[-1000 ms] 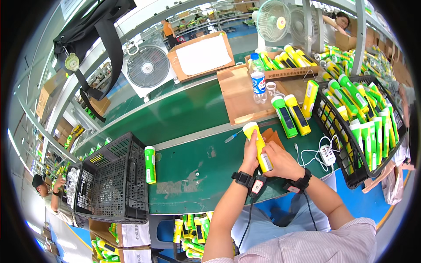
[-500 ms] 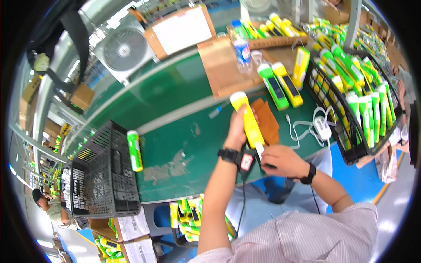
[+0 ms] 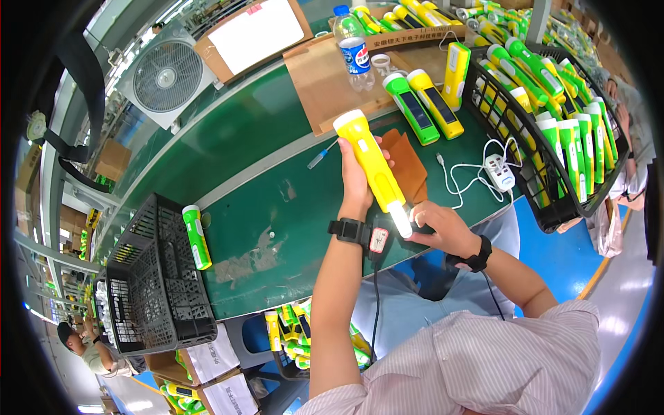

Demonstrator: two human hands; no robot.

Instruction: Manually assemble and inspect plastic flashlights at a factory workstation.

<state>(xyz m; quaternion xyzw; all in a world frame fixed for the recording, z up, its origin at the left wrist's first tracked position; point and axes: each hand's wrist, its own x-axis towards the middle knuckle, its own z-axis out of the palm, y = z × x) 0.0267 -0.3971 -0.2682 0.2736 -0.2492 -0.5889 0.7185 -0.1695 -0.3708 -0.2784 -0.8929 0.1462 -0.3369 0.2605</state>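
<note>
A yellow flashlight (image 3: 375,166) with a white head slants over the green bench, its head pointing away from me. My left hand (image 3: 355,176) is wrapped round its upper body, fingertips showing on the far side. From the near end sticks a bright white tube (image 3: 399,218). My right hand (image 3: 446,229) is at the tip of that tube, thumb and fingers curled against it. Something dark shows between those fingers, too small to name. Beneath the flashlight lies a brown cloth-like piece (image 3: 407,164). Both wrists wear black bands.
Right of my hands lie a white cable with a small white block (image 3: 499,173) and a black crate (image 3: 553,181) of flashlights. Two flashlights (image 3: 413,111) lie beyond, near a bottle (image 3: 355,55). At left are a black crate (image 3: 162,290) and a green flashlight (image 3: 196,237).
The whole view has shifted slightly. My right fingers have loosened and spread somewhat at the near end, so more of the white tube shows. My left hand still grips the flashlight.
</note>
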